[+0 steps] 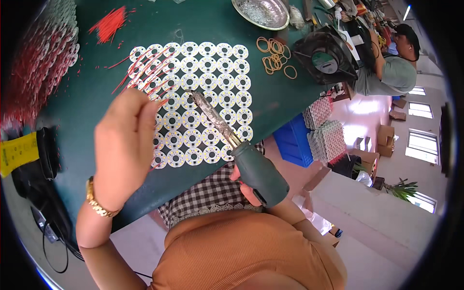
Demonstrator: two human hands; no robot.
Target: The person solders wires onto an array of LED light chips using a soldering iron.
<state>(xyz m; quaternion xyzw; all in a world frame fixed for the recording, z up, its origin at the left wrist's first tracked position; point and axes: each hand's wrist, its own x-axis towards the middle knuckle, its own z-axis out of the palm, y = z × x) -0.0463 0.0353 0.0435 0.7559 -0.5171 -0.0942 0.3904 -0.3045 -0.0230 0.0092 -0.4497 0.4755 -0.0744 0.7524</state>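
A panel of round white LED boards (208, 83) lies flat on the green table, joined in rows, each board with a hole in its middle. Thin red wires (145, 72) cross its upper left part. My left hand (124, 130) is over the panel's left side, fingers pinched on a short red wire (163, 103). In my right hand (247, 191) is a soldering iron (261, 174) with a dark green handle, which hides most of that hand. The iron's metal barrel slants up and left over the panel, its tip near the boards beside my left fingertips.
Red wires (110, 25) lie bundled at the far left. Stacked wired panels (46, 63) rise at the left edge. Rubber bands (274, 55), a metal bowl (263, 13) and a black fan (326, 58) are at the right. A person (394, 67) sits beyond, near a blue crate (293, 142).
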